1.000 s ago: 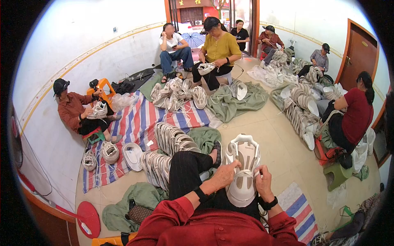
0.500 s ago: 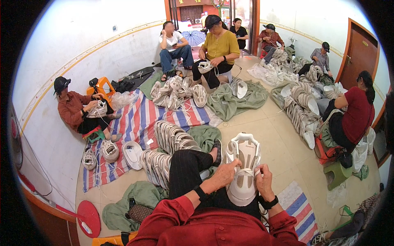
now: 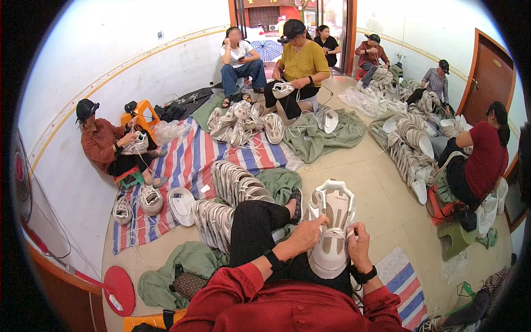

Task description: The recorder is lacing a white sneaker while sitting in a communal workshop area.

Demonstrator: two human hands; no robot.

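Observation:
A beige and white sneaker upper [image 3: 332, 255] rests over my lap, heel opening away from me and toe cap toward me. My left hand [image 3: 307, 234] is closed in a pinch at the left lacing edge, on what looks like a shoelace. Across from it, my right hand [image 3: 359, 247] pinches the pale shoelace [image 3: 349, 233] at the right edge. The lace crosses the throat of the shoe between both hands. Beside my left knee, two stacked rows of similar shoes [image 3: 235, 185] stand on the floor.
A striped sheet [image 3: 191, 157] covers the floor ahead, bearing a shoe pile [image 3: 243, 124]. Co-workers sit around the room, among them one in a yellow top [image 3: 303, 61] and one in red [image 3: 484, 160]. A green cloth [image 3: 180, 271] and a red round base [image 3: 119, 290] lie left.
The view has shifted slightly, so the room sits a little further right. My hands stay at the shoe's sides with little movement. The co-worker at left has raised a hand above their shoe.

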